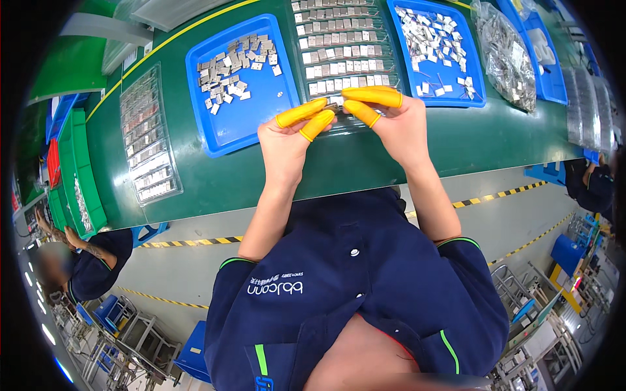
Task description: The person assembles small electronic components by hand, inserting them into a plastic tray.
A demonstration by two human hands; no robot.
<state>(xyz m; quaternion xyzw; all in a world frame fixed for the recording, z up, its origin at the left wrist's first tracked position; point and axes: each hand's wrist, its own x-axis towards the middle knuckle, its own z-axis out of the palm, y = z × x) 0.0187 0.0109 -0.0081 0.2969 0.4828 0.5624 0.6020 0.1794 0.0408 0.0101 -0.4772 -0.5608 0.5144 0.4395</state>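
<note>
Yellow finger cots cover the thumb and forefinger of my left hand (287, 140) and my right hand (401, 127). The fingertips of both hands pinch together over a small metal-and-white part (336, 102), mostly hidden between them. Whether it is one piece or two, I cannot tell. Just beyond my hands lies a clear blister tray (345, 83) with rows of small metal-and-white parts and thin wires. To the left, a blue tray (225, 140) holds loose metal-and-white blocks. On the right, another blue tray (417, 68) carries small white connectors, some with wires.
A filled clear blister tray (147, 133) lies on the green table (241, 186) at left, near green bins (85, 169). A clear plastic bag (505, 55) of parts is at right, beside stacked clear trays (587, 111). Co-workers (98, 260) sit at both sides.
</note>
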